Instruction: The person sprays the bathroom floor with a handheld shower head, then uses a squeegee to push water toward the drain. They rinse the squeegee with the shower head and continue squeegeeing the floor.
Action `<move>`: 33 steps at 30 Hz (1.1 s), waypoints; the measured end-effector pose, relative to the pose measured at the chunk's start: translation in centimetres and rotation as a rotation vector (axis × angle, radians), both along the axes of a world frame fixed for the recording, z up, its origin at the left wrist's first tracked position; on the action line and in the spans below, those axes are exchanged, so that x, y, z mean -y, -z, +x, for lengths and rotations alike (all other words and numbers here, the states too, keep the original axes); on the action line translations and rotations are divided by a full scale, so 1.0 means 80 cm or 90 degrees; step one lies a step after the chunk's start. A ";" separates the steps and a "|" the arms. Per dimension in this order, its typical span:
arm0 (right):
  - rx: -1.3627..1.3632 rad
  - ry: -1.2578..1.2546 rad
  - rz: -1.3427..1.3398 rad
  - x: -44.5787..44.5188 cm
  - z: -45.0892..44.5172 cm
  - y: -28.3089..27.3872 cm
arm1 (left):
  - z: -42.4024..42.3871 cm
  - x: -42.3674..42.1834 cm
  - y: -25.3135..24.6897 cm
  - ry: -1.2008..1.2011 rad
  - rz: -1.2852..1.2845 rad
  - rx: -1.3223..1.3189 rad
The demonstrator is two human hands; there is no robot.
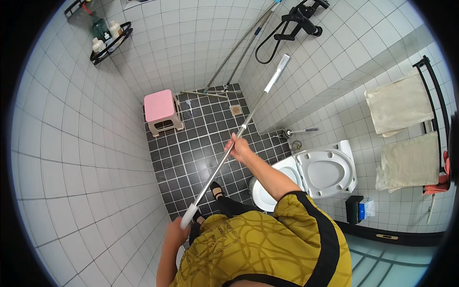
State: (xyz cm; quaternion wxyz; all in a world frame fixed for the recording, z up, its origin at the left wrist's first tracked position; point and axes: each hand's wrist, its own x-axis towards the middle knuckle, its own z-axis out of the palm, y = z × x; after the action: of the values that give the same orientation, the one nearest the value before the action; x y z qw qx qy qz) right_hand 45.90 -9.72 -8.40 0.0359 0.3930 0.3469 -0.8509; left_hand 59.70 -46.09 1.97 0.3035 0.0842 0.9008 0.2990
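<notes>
A long metal pole (217, 168) with a white head (283, 62) slants from my lower left up towards the tiled wall. Its narrow head, perhaps a squeegee or flat mop seen edge-on, lies over the right-hand wall; whether it touches the tiles I cannot tell. My right hand (238, 147) is closed around the pole's middle, just below a white collar. At the near end, my left hand (176, 231) holds the white grip (189, 216), slightly blurred. Beneath the pole is the dark tiled floor (200, 143).
A pink-topped plastic stool (159, 107) stands by the left wall. Two long-handled floor tools (235, 64) lean in the far corner near a shower fitting (303, 23). A toilet (326, 174) with raised lid, a toilet brush (288, 133) and towels (400, 102) are on my right.
</notes>
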 end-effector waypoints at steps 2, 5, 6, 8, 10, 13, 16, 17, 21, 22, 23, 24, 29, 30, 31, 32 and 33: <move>-0.007 -0.015 -0.005 -0.004 0.007 0.001 | 0.007 0.003 0.006 0.021 -0.049 0.033; -0.018 -0.018 0.044 -0.038 -0.032 0.023 | -0.020 -0.043 0.009 0.003 -0.082 0.073; -0.029 -0.027 0.017 -0.052 -0.049 0.032 | -0.028 -0.056 0.014 0.001 -0.072 0.058; -0.020 -0.037 0.021 -0.075 -0.082 0.044 | -0.045 -0.080 0.031 -0.008 -0.050 0.028; -0.010 -0.042 0.028 -0.090 -0.114 0.056 | -0.067 -0.104 0.037 0.002 -0.055 0.011; -0.025 -0.072 0.014 -0.115 -0.158 0.068 | -0.101 -0.141 0.051 -0.009 -0.064 -0.006; -0.009 -0.048 0.029 -0.130 -0.183 0.080 | -0.117 -0.152 0.065 -0.019 -0.050 -0.028; -0.014 -0.039 0.031 -0.127 -0.181 0.084 | -0.121 -0.153 0.068 -0.020 -0.042 -0.037; -0.030 -0.015 0.011 -0.088 -0.119 0.070 | -0.077 -0.109 0.074 -0.017 -0.060 0.009; -0.064 0.013 -0.008 -0.072 -0.097 0.057 | -0.061 -0.091 0.075 0.006 -0.078 0.010; -0.069 0.007 0.004 -0.056 -0.076 0.042 | -0.049 -0.073 0.075 0.005 -0.064 0.024; -0.047 0.030 -0.009 -0.044 -0.059 0.032 | -0.041 -0.058 0.078 0.008 -0.049 0.040; -0.080 -0.004 -0.015 -0.042 -0.081 0.043 | -0.047 -0.046 0.117 0.001 -0.059 0.009; -0.101 -0.015 -0.008 -0.057 -0.101 0.060 | -0.064 -0.055 0.123 -0.009 -0.057 -0.006; -0.115 -0.017 0.009 -0.069 -0.125 0.069 | -0.083 -0.073 0.121 -0.011 -0.080 -0.018; -0.112 -0.021 0.016 -0.081 -0.149 0.066 | -0.104 -0.097 0.116 -0.017 -0.103 -0.032; -0.114 -0.033 0.021 -0.098 -0.168 0.066 | -0.117 -0.110 0.113 -0.019 -0.126 -0.046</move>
State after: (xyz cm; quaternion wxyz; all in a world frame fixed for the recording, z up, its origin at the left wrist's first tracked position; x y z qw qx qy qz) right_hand 32.49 -1.90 -13.67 0.0205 0.3070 0.3728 -0.8754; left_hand 50.35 -37.30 -7.09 0.2730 0.0512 0.9374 0.2102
